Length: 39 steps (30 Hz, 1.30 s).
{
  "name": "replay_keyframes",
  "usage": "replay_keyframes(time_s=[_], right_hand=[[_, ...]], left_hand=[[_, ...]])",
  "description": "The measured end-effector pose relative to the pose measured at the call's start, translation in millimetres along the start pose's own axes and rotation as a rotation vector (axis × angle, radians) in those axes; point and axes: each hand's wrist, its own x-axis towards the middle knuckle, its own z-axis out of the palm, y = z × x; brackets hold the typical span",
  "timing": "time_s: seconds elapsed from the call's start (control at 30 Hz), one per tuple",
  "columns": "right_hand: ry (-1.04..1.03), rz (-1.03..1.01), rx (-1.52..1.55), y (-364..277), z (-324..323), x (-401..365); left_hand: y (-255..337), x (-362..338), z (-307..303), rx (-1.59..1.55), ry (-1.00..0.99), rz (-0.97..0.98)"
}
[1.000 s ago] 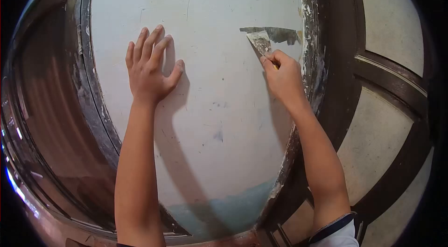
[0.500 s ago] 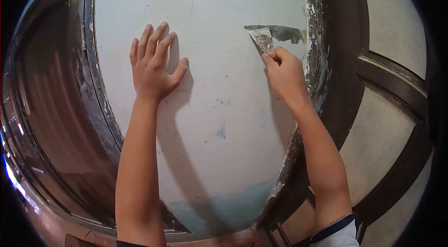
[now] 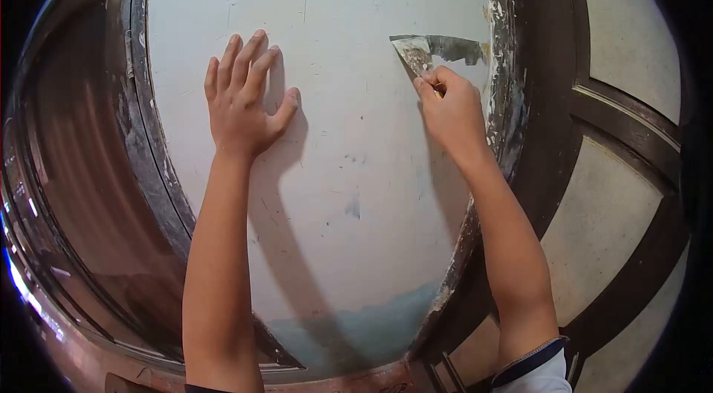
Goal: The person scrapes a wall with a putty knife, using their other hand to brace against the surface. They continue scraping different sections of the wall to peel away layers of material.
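Note:
A pale, scuffed wall panel point(image 3: 349, 111) fills the middle of the view. Against it, on the left, my left hand point(image 3: 245, 107) rests with fingers spread and nothing held. My right hand point(image 3: 454, 105) grips a putty knife point(image 3: 416, 54), its fingers wrapped round the handle, which is mostly hidden. The blade is smeared with whitish residue and lies against the panel. Just beside and above the blade is a dark grey scraped patch point(image 3: 457, 48) with a ragged lower edge. Small marks and scratches dot the panel below.
A dark frame point(image 3: 501, 51) with flaking white paint borders the panel on the right, and a similar frame point(image 3: 137, 111) on the left. Brown woodwork with pale panels point(image 3: 635, 44) stands at right. A bluish-green band point(image 3: 371, 326) crosses the panel's bottom.
The putty knife and my right hand have shifted slightly up and left relative to the view. My left hand stays spread on the panel. The dark patch looks much the same.

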Motion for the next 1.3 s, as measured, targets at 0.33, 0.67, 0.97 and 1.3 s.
replay_keyframes(time_s=[0.33,0.67,0.97,1.3], right_hand=[[-0.008,0.026,0.008,-6,0,-5],[-0.004,-0.004,-0.004,-7,5,-2],[0.022,0.017,0.039,-12,11,-3],[0.022,0.013,0.113,-20,8,-5]], left_hand=[[-3,0,1,-0.011,0.017,0.011],[-4,0,1,-0.003,0.022,0.018],[-2,-1,1,-0.009,0.007,0.009],[-3,-1,1,-0.023,0.013,0.003]])
